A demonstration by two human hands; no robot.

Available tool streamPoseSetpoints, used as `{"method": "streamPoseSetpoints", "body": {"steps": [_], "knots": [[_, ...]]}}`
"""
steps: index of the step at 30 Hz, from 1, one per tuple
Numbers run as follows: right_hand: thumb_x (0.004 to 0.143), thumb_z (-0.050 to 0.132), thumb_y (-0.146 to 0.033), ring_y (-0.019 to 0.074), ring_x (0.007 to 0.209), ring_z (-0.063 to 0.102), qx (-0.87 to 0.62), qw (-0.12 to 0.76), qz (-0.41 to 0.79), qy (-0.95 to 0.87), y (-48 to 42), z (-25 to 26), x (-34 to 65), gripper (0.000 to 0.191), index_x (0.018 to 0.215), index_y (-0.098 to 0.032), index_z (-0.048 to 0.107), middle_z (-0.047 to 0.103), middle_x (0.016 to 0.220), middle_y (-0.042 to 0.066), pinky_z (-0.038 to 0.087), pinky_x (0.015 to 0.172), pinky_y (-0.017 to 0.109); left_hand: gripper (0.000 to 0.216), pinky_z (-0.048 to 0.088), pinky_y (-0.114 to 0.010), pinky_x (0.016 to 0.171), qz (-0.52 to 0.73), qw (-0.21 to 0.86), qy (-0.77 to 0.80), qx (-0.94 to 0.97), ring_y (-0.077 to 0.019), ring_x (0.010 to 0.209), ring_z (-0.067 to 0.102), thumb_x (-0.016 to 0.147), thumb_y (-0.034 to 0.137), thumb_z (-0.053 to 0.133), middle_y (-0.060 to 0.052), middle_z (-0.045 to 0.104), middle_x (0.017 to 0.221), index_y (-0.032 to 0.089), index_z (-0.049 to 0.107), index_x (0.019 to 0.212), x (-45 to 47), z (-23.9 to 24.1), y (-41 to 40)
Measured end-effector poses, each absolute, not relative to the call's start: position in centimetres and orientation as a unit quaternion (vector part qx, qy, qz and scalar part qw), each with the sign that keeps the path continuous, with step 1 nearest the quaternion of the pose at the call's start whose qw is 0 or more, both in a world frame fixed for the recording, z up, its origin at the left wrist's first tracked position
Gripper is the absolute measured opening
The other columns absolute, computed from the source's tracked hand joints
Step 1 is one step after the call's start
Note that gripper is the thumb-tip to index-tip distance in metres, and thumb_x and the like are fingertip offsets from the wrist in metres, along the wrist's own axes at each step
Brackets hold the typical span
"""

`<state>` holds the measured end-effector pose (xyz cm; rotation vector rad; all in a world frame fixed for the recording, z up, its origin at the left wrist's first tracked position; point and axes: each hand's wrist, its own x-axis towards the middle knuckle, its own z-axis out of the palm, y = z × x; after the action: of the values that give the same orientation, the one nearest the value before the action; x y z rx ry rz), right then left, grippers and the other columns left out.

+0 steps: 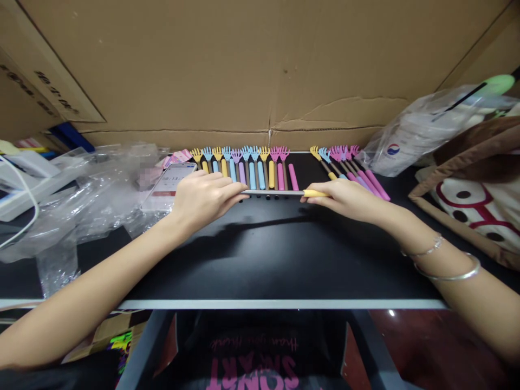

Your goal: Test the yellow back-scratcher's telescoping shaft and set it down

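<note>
both hands pinch one back scratcher (pixel 276 192): left hand (pixel 203 196) on its head, probably, right hand (pixel 345 197) on the yellow grip; light, stiff, slippery rod.

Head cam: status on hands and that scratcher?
Left hand and right hand hold one yellow-handled back scratcher crosswise, extended. Row of scratchers lies just behind. Black table.

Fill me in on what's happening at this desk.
A person holds one back scratcher sideways over the black table. The left hand covers one end, and the right hand grips the yellow handle. Behind it, a row of scratchers in yellow, blue, purple and pink lies side by side against the cardboard wall, and a looser bunch lies to the right. A phone lies beside the left hand.
</note>
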<state>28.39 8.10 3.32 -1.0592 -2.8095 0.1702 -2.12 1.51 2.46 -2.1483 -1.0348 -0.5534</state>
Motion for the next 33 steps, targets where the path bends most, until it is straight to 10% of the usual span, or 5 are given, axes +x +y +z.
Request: {"method": "streamPoseSetpoints", "body": {"steps": [11, 23, 33], "knots": [[0.095, 0.032, -0.047, 0.0137, 0.057, 0.052, -0.388, 0.055, -0.08, -0.916, 7.2, 3.1, 27.9, 0.038, 0.085, -0.022, 0.058, 0.062, 0.067, 0.001, 0.025, 0.053, 0.025, 0.038, 0.029, -0.027, 0.054, -0.198, 0.294, -0.429, -0.831, -0.015, 0.06, 0.061, 0.096, 0.044, 0.04, 0.0, 0.07, 0.069, 0.024, 0.071, 0.087, -2.5, 2.1, 1.9], [0.099, 0.027, -0.036, 0.0144, 0.072, 0.054, -0.324, 0.129, -0.293, -0.89, 7.1, 3.5, 27.7, 0.044, 0.085, -0.018, 0.065, 0.063, 0.071, 0.004, 0.026, 0.056, 0.027, 0.036, 0.028, -0.022, 0.053, -0.138, -0.102, -0.542, -0.823, -0.0115, 0.056, 0.053, 0.094, 0.046, 0.041, 0.004, 0.065, 0.064, 0.027, 0.072, 0.093, -1.4, 2.7, 1.5], [0.095, 0.036, -0.044, 0.0132, 0.059, 0.054, -0.386, 0.116, -0.167, -0.9, 7.1, 2.9, 27.8, 0.037, 0.084, -0.021, 0.062, 0.063, 0.067, 0.001, 0.023, 0.052, 0.025, 0.04, 0.033, -0.026, 0.056, -0.222, 0.163, -0.503, -0.819, -0.0168, 0.071, 0.066, 0.093, 0.051, 0.042, -0.003, 0.075, 0.084, 0.028, 0.074, 0.099, -1.9, 1.3, 1.8]]}}
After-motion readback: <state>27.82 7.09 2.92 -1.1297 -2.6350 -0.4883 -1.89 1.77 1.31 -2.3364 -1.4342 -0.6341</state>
